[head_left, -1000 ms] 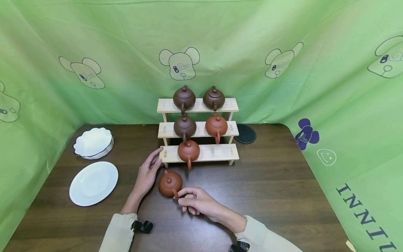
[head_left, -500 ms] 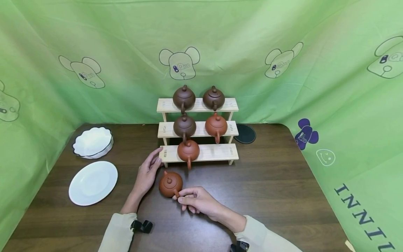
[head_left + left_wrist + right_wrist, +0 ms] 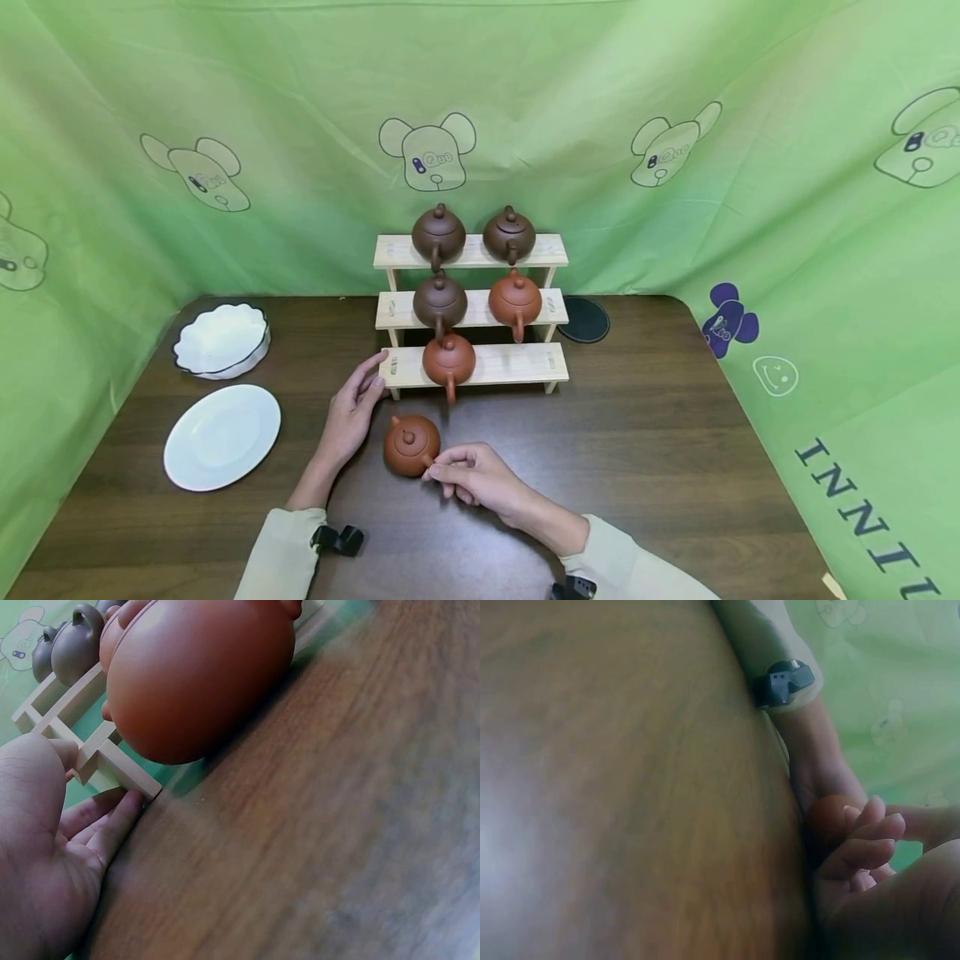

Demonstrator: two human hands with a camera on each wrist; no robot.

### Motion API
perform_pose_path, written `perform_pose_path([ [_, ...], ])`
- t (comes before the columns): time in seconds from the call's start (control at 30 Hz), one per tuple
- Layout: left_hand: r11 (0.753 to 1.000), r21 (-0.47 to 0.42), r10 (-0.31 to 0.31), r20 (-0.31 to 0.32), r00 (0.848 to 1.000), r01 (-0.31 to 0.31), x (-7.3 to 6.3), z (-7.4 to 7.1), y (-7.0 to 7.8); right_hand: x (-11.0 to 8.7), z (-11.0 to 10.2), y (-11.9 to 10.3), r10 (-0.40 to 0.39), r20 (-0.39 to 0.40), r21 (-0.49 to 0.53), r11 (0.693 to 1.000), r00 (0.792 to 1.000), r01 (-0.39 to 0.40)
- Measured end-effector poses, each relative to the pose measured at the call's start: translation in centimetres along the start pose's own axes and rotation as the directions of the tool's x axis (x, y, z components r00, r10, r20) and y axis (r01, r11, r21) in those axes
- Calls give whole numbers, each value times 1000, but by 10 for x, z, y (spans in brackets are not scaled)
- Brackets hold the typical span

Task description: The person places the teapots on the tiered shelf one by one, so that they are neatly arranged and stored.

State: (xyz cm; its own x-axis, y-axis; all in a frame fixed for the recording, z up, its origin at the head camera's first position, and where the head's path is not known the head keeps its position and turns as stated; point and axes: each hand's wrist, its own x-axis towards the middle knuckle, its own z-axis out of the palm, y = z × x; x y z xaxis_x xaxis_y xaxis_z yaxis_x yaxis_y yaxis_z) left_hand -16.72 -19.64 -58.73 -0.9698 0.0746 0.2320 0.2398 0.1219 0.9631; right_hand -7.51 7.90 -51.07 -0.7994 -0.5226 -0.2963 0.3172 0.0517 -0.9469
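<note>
My right hand (image 3: 480, 482) pinches the handle of a reddish-brown clay teapot (image 3: 411, 446) low over the table in front of the stand. The teapot's spout points to the far left, and its lid is on. In the right wrist view, curled fingers partly hide the teapot (image 3: 831, 817). My left hand (image 3: 351, 421) holds the left end of the bottom step of a three-step wooden stand (image 3: 517, 362). The left wrist view shows that hand's thumb and fingers (image 3: 112, 825) on either side of the step's end, with the teapot (image 3: 202, 682) looming close by.
Another reddish teapot (image 3: 448, 360) sits on the bottom step. A dark teapot (image 3: 440, 302) and a reddish one (image 3: 516, 300) share the middle step; two dark teapots (image 3: 438, 235) stand on top. At left are a scalloped white bowl (image 3: 223, 340) and white plate (image 3: 222, 437); a black coaster (image 3: 585, 320) lies right.
The right hand has drawn the pinched teapot slightly toward the person and to the right. The left hand and the stand have stayed in place.
</note>
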Motion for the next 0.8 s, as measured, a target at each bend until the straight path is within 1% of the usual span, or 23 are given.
perform_pose_path([
  [0.07, 1000, 7, -6, 4, 1000, 6, 1, -1, -6, -1, -1, 0, 9, -15, 10, 1000, 1000, -9],
  [0.13, 1000, 0, 2, -2, 1000, -2, 0, 0, -3, -3, -2, 0, 18, -30, 21, 1000, 999, -17],
  [0.17, 1000, 7, 12, -5, 1000, -12, -1, 1, 3, -3, -3, 0, 19, -37, 25, 1000, 999, -18],
  [0.2, 1000, 7, 29, -7, 1000, -29, -2, 2, 7, -4, -4, 0, 18, -44, 28, 999, 999, -17],
  [0.23, 1000, 10, 17, -11, 1000, -17, -4, 4, 17, -5, -4, 0, 17, -49, 29, 999, 999, -16],
  [0.27, 1000, 6, 8, -11, 1000, -8, -4, 4, 18, -6, -5, 0, 15, -53, 30, 999, 998, -14],
  [0.33, 1000, 0, -7, -10, 1000, 7, -3, 4, 15, -8, -7, 0, 15, -61, 32, 999, 998, -13],
  [0.37, 1000, -9, 3, -2, 1000, -3, -3, 3, 17, -9, -8, 0, 15, -65, 29, 999, 998, -13],
  [0.4, 1000, -15, 10, -1, 1000, -10, -2, 3, 14, -11, -9, 0, 15, -68, 29, 999, 998, -13],
  [0.43, 1000, -19, 0, 0, 1000, 0, -2, 3, 14, -13, -11, 0, 17, -74, 27, 1000, 997, -15],
  [0.47, 999, -26, 21, 0, 1000, -21, -1, 2, 9, -14, -12, -1, 18, -79, 25, 1000, 997, -16],
  [0.57, 997, -46, 61, -3, 998, -61, -3, 5, 17, -19, -19, -2, 15, -88, 26, 1000, 996, -13],
  [0.67, 996, -45, 75, -17, 997, -75, -3, 6, 15, -23, -27, -3, 2, -90, 32, 999, 996, 1],
  [0.7, 996, -52, 76, -18, 997, -77, -2, 6, 14, -25, -30, -4, -6, -90, 34, 999, 996, 9],
  [0.73, 994, -70, 86, -12, 996, -87, -2, 6, 15, -26, -32, -4, -12, -94, 36, 999, 995, 15],
  [0.8, 994, -78, 82, -11, 997, -83, -2, 5, 12, -28, -38, -5, -19, -106, 32, 999, 994, 23],
])
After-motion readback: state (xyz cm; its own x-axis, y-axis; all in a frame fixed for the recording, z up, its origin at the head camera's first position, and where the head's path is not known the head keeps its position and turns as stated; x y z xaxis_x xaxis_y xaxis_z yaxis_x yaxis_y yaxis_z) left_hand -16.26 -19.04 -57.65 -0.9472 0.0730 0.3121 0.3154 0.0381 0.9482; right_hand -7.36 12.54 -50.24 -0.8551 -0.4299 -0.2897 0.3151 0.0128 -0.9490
